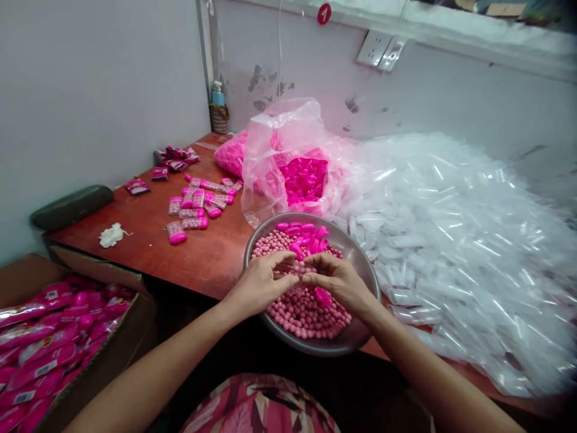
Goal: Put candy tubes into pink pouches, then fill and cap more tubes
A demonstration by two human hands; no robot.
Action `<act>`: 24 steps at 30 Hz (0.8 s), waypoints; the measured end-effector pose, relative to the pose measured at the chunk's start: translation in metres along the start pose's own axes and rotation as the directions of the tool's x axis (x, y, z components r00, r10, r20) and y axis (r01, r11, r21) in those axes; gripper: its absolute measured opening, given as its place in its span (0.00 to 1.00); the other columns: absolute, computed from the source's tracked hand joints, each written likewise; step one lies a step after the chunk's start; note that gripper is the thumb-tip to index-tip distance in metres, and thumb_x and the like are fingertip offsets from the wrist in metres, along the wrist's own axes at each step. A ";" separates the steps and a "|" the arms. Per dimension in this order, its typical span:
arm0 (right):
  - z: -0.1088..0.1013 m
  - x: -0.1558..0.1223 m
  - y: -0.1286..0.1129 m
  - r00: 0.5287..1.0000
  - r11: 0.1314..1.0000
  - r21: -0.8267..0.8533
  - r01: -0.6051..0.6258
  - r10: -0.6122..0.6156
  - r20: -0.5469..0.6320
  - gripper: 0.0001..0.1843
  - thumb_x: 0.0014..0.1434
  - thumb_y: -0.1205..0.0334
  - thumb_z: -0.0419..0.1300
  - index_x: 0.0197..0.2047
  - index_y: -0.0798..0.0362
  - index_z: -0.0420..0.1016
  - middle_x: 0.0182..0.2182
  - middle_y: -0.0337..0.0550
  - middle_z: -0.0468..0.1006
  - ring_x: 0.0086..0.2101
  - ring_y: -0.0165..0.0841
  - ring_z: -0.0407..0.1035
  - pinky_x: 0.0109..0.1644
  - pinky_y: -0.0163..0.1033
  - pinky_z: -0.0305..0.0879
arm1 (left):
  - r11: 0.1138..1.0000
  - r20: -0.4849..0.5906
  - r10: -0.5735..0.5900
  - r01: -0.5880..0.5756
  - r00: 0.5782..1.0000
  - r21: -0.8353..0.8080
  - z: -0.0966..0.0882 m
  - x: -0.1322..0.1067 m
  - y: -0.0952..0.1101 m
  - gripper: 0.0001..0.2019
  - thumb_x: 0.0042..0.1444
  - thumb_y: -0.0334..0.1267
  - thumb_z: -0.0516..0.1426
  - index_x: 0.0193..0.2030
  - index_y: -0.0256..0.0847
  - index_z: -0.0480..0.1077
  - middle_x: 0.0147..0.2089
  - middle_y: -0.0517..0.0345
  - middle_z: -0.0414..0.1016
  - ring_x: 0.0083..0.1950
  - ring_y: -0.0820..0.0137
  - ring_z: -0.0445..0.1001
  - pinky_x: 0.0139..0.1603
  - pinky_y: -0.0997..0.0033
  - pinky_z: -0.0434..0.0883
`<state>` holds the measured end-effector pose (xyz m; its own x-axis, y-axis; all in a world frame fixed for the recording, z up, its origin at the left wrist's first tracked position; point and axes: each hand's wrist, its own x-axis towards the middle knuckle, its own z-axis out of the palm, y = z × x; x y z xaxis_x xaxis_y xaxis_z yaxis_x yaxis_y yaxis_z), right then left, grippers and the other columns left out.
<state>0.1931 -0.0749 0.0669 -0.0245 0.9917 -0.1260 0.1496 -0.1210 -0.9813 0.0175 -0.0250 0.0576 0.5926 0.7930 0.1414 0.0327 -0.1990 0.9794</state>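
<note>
A metal bowl (pixel 360 264) at the table's front edge holds many small pink candy balls (pixel 297 313) and several bright pink caps (pixel 306 231). Both hands meet over the bowl. My left hand (pixel 261 282) and my right hand (pixel 338 279) pinch together a small clear tube (pixel 295 269) filled with pink balls, one hand at each end. Another pink cap (pixel 323 296) shows under my right palm.
Several filled capped tubes (pixel 198 207) lie on the red-brown table (pixel 207 258). A plastic bag of pink caps (pixel 304 177) stands behind the bowl. A big heap of clear empty tubes (pixel 460 240) fills the right. A cardboard box of pink packets (pixel 49 343) sits at lower left.
</note>
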 end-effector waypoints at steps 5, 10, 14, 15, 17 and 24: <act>-0.005 -0.006 -0.003 0.998 0.992 0.115 0.061 -0.063 0.019 0.15 0.48 0.64 0.64 0.41 0.52 0.69 0.33 0.38 0.73 0.33 0.29 0.69 0.37 0.34 0.66 | 0.987 0.105 0.002 0.015 0.995 -0.161 0.007 0.003 0.001 0.12 0.52 0.32 0.55 0.44 0.38 0.70 0.42 0.54 0.75 0.43 0.66 0.73 0.44 0.69 0.69; -0.019 -0.010 -0.006 0.964 0.935 -0.238 0.264 -0.246 0.104 0.17 0.55 0.63 0.59 0.49 0.49 0.67 0.38 0.41 0.73 0.35 0.30 0.69 0.39 0.36 0.66 | 0.999 0.145 -0.009 0.017 0.989 -0.049 0.005 0.006 -0.001 0.12 0.51 0.29 0.55 0.43 0.37 0.70 0.40 0.56 0.74 0.42 0.68 0.71 0.43 0.72 0.66; -0.021 -0.014 -0.015 0.910 0.715 -0.563 0.414 -0.347 0.229 0.11 0.57 0.65 0.57 0.45 0.50 0.69 0.36 0.41 0.75 0.36 0.31 0.69 0.41 0.35 0.64 | 0.989 0.180 0.064 -0.087 0.982 0.122 0.005 0.006 0.004 0.07 0.53 0.28 0.54 0.37 0.37 0.72 0.35 0.58 0.74 0.38 0.70 0.70 0.40 0.74 0.64; -0.021 -0.014 -0.017 0.904 0.691 -0.584 0.426 -0.343 0.254 0.13 0.58 0.65 0.56 0.47 0.51 0.68 0.36 0.41 0.75 0.36 0.31 0.69 0.41 0.35 0.63 | 0.980 0.174 0.086 -0.115 0.981 0.162 0.006 0.005 0.006 0.07 0.53 0.28 0.54 0.36 0.37 0.72 0.34 0.59 0.73 0.37 0.70 0.70 0.39 0.74 0.64; -0.020 -0.014 -0.020 0.898 0.669 -0.598 0.441 -0.329 0.293 0.15 0.58 0.65 0.55 0.49 0.50 0.65 0.37 0.41 0.75 0.36 0.30 0.69 0.40 0.33 0.63 | 0.963 0.168 0.111 -0.148 0.979 0.225 0.008 0.005 0.007 0.06 0.54 0.29 0.54 0.34 0.37 0.72 0.33 0.59 0.73 0.36 0.71 0.70 0.39 0.74 0.63; -0.021 -0.012 -0.014 0.857 0.570 -0.644 0.511 -0.398 0.328 0.08 0.59 0.67 0.53 0.44 0.54 0.67 0.36 0.43 0.75 0.36 0.29 0.69 0.40 0.32 0.63 | 0.969 0.141 0.130 -0.156 0.981 0.189 0.008 0.005 0.007 0.07 0.54 0.29 0.54 0.38 0.39 0.73 0.36 0.59 0.75 0.39 0.70 0.71 0.42 0.74 0.64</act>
<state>0.2118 -0.0844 0.0853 -0.4044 0.8839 0.2349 0.7090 0.4652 -0.5300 0.0276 -0.0272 0.0639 0.6997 0.6709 0.2458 0.0917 -0.4255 0.9003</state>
